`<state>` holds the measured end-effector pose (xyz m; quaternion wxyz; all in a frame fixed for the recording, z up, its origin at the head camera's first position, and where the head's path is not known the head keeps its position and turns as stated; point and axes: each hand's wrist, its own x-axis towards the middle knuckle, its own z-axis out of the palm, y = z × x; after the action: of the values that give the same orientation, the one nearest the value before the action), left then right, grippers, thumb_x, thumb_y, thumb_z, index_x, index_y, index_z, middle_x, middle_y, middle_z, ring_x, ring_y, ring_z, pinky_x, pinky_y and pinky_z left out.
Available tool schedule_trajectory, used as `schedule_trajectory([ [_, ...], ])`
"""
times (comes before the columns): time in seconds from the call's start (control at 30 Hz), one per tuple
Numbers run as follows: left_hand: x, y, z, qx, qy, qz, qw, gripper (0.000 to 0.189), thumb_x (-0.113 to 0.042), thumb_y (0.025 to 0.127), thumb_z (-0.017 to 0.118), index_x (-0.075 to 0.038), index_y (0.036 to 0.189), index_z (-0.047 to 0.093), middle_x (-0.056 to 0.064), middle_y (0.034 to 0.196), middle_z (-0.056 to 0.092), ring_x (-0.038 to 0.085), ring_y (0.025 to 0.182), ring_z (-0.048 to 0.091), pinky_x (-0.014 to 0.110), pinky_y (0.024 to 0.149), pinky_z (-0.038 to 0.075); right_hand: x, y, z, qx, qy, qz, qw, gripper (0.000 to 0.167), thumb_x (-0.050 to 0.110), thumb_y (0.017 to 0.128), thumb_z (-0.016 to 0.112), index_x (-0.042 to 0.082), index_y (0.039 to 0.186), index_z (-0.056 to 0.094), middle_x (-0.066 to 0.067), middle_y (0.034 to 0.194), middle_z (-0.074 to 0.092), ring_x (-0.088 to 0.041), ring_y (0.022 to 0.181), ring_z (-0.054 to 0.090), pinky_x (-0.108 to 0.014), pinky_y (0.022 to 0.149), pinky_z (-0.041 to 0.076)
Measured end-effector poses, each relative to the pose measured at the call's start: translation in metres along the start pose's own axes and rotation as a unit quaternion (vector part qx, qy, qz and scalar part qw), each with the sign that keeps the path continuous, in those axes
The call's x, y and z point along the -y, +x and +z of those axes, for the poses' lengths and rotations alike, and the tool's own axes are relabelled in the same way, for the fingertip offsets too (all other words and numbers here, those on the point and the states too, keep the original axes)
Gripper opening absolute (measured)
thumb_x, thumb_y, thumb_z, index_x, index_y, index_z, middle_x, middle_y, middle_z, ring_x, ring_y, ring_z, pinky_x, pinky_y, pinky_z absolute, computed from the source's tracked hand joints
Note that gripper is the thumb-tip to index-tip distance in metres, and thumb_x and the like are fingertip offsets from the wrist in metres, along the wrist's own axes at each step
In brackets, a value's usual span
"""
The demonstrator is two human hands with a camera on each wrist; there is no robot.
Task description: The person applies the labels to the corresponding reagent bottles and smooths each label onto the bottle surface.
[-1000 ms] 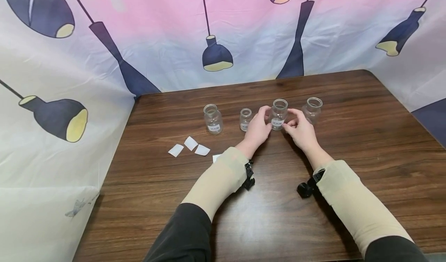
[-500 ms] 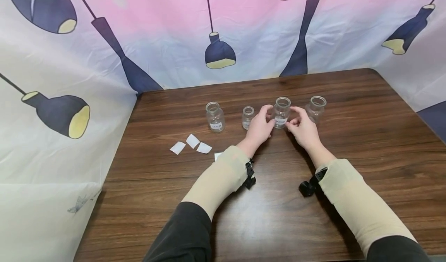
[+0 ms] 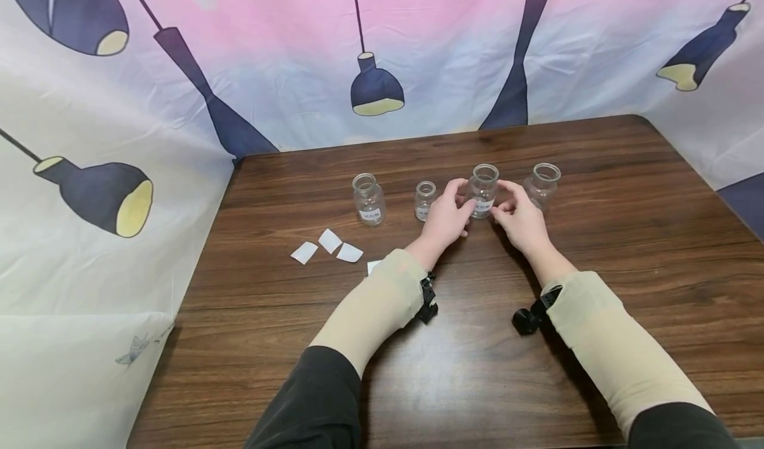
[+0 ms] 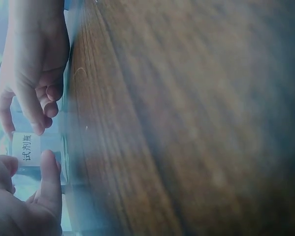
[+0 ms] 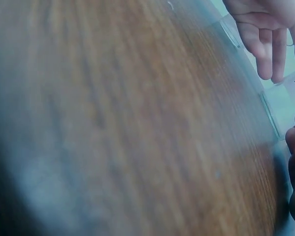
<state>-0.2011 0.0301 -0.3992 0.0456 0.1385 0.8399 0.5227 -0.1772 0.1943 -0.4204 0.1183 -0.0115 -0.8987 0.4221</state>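
Both hands hold an upright clear glass reagent bottle [image 3: 485,182] on the table, one from each side. My left hand [image 3: 445,219] curves round its left side, with the thumb at the left edge of a white printed label [image 4: 26,149]. On the other side, my right hand [image 3: 522,223] has its thumb and forefinger at the label's right edge. The left wrist view shows the label lying flat between the fingertips of the left hand [image 4: 24,201] and right hand [image 4: 36,73]. In the right wrist view the bottle is partly cut off.
A labelled bottle [image 3: 369,200] and a smaller labelled bottle [image 3: 424,200] stand to the left. Another glass bottle [image 3: 542,184] is close behind the right hand. Several white paper pieces [image 3: 329,241] lie at front left, one partly under the left sleeve [image 3: 373,303]. A patterned curtain [image 3: 298,71] borders the table.
The left thumb has moved slightly right, onto the label's left part. Both hands stay at the same bottle. The head view has shifted a little.
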Motion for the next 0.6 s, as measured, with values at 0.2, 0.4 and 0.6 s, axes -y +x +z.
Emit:
schedule_trajectory([
  [0.2,-0.0017,-0.0016,-0.0018,0.002,0.018,-0.001,0.9998,0.045,-0.022,0.095,0.055,-0.022,0.138,0.039,0.007,0.109,0.060,0.016,0.055,0.060,0.024,0.043,0.049,0.0022,0.0007,0.0005,0.001,0.002,0.001,1.0000,0.053,0.011,0.089,0.061,0.015,0.138,0.040,-0.012,0.085,0.064,-0.020,0.070,0.054,-0.031,0.064,0.039],
  [0.4,-0.0028,-0.0021,-0.0017,0.005,0.035,-0.002,0.9994,0.050,-0.020,0.094,0.056,-0.021,0.140,0.036,0.008,0.113,0.059,0.014,0.047,0.057,0.024,0.042,0.048,0.0024,0.0011,0.0005,0.004,0.001,-0.003,1.0000,0.054,0.012,0.090,0.061,0.016,0.139,0.040,-0.010,0.083,0.063,-0.018,0.068,0.054,-0.030,0.061,0.040],
  [0.6,-0.0048,-0.0044,-0.0026,0.018,0.047,-0.018,0.9986,0.055,-0.021,0.093,0.055,-0.023,0.143,0.032,0.007,0.120,0.057,0.015,0.046,0.057,0.024,0.042,0.048,0.0018,0.0014,0.0012,0.006,0.002,-0.008,1.0000,0.054,0.011,0.090,0.061,0.015,0.139,0.039,-0.011,0.084,0.062,-0.020,0.070,0.055,-0.032,0.064,0.040],
])
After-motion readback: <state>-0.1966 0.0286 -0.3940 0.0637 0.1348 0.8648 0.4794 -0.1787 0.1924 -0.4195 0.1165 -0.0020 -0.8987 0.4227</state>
